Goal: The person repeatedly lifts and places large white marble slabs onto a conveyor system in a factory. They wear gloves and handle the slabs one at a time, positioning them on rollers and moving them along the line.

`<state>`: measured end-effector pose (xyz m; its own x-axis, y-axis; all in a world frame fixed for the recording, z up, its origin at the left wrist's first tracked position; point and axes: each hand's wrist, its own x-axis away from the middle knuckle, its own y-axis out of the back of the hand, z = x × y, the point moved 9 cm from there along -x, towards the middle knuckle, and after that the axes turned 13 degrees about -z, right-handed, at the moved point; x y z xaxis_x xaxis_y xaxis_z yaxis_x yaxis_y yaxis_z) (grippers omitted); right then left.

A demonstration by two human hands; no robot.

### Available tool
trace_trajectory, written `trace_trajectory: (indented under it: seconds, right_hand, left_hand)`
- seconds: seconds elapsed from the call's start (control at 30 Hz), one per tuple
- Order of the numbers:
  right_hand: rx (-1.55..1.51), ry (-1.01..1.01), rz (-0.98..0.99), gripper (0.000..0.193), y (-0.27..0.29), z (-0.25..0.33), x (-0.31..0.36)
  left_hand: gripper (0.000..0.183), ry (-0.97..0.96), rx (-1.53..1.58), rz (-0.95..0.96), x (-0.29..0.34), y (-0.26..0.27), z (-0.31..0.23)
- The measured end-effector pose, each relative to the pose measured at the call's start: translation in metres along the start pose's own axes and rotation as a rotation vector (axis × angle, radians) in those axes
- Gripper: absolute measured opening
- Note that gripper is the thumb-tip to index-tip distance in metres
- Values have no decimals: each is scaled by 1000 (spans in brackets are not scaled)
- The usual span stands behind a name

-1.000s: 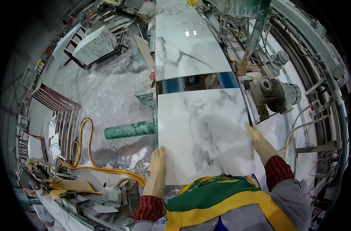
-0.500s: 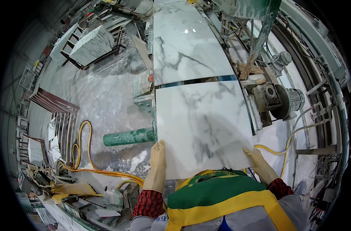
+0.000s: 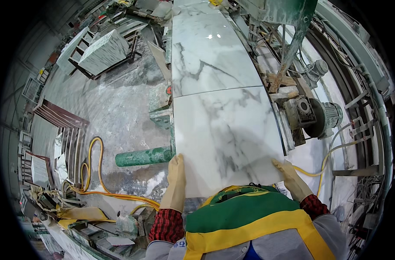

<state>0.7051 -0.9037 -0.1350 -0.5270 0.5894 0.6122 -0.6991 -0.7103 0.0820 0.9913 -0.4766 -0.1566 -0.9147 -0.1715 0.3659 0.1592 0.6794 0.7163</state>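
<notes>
A white, grey-veined marble-look slab (image 3: 228, 134) lies flat before me, its near edge close to my green and yellow apron (image 3: 249, 212). My left hand (image 3: 176, 175), in a cream glove, grips its left edge near the front corner. Opposite, my gloved right hand (image 3: 289, 175) holds the right edge, fingers partly hidden by the slab. A second, glossier slab (image 3: 212, 60) of similar pattern lies beyond, its near edge meeting the first along a thin dark seam. The support beneath both slabs is mostly hidden.
A green roller-like cylinder (image 3: 143, 157) juts out at left. A motor (image 3: 329, 113) and machine frame stand close along the right side. Yellow hoses (image 3: 92, 173) loop over the floor at left. Stone offcuts (image 3: 115, 240) lie at lower left; stacked slabs (image 3: 104, 52) stand farther back.
The near slab has slid away from me, and the dark gap between the two slabs has closed to a thin line. Both hands moved forward slightly with it.
</notes>
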Motion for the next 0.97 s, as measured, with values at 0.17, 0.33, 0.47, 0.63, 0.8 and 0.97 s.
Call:
trace_trajectory:
  seconds: [0.17, 0.33, 0.47, 0.63, 0.8, 0.97]
  right_hand:
    - [-11, 57, 5, 49, 0, 3, -7]
    - [-16, -20, 12, 48, 16, -34, -48]
    - [3, -104, -6, 48, 12, -19, -43]
    - [531, 63, -184, 63, 52, 4, -71]
    - [1062, 685, -352, 67, 9, 108, -59]
    - [1070, 1095, -87, 87, -88, 132, -62]
  left_hand:
    - [66, 40, 281, -51, -25, -18, 23]
    - [59, -295, -147, -32, -2, 22, -38]
    - [54, -426, -270, -35, -16, 38, -50]
    - [45, -590, -334, -128, -7, 44, -115]
    - [58, -1161, -255, -228, 16, -8, -155]
    - [65, -1178, -397, -253, 0, -43, -157]
